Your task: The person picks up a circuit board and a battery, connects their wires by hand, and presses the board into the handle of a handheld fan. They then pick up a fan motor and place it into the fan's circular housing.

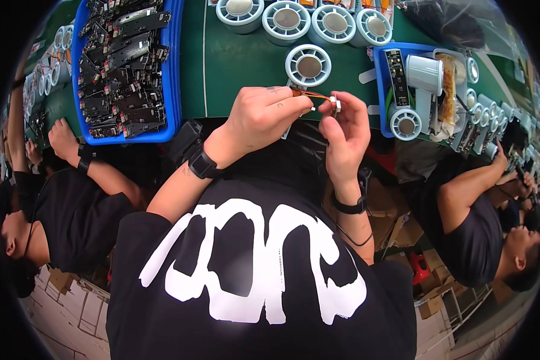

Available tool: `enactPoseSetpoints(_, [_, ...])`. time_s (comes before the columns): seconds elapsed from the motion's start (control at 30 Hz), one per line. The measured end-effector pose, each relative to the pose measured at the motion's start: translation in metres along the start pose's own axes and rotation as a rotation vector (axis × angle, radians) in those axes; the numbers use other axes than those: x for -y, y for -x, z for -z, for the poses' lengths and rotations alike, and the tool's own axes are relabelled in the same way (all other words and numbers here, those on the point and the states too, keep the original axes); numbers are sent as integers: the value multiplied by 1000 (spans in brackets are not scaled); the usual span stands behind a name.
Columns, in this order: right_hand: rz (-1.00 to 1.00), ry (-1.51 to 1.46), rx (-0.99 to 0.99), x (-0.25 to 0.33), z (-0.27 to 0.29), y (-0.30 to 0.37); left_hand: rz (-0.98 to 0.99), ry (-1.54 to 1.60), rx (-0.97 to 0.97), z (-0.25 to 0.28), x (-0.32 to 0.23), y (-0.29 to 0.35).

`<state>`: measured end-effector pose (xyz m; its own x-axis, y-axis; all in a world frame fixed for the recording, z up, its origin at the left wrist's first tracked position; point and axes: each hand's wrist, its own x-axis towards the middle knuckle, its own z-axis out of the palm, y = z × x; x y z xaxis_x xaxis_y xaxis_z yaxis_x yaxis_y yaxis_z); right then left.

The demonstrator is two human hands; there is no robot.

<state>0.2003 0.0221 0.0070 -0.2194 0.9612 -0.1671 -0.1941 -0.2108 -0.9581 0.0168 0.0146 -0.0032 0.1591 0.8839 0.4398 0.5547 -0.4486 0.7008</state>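
Note:
Just past my hands lies a round light-blue fan head (308, 66) with a grey disc at its centre, on the green table. My left hand (269, 120) is closed in a pinch on thin orange and red wires (315, 95); a small white plug (312, 108) shows at its fingertips. Those wires run across to my right hand (349, 135). Between that hand's thumb and fingers sits a small white connector piece (335, 104), partly covered by the fingers. My left hand hides the lower part of the fan.
On the left, a blue tray (175, 78) is heaped with black circuit boards (126, 66). Several more fan heads (285, 23) line the far side. To the right, a blue bin (381, 57) holds fan parts. Co-workers sit on both sides along the green table (234, 66).

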Motion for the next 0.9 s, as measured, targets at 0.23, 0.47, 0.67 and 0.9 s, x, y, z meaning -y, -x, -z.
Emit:
enactPoseSetpoints(0.23, [280, 350, -31, -20, 9, 11, 44, 37, -44, -1, -1, 1])
enactPoseSetpoints(0.47, [365, 469, -43, -24, 8, 10, 95, 79, -43, -3, -4, 0])
enactPoseSetpoints(0.67, [368, 466, -43, -28, 8, 9, 296, 212, 15, -2, -12, -3])
enactPoseSetpoints(0.9, [465, 554, -91, -30, 5, 9, 291, 264, 2, -1, -13, -7])
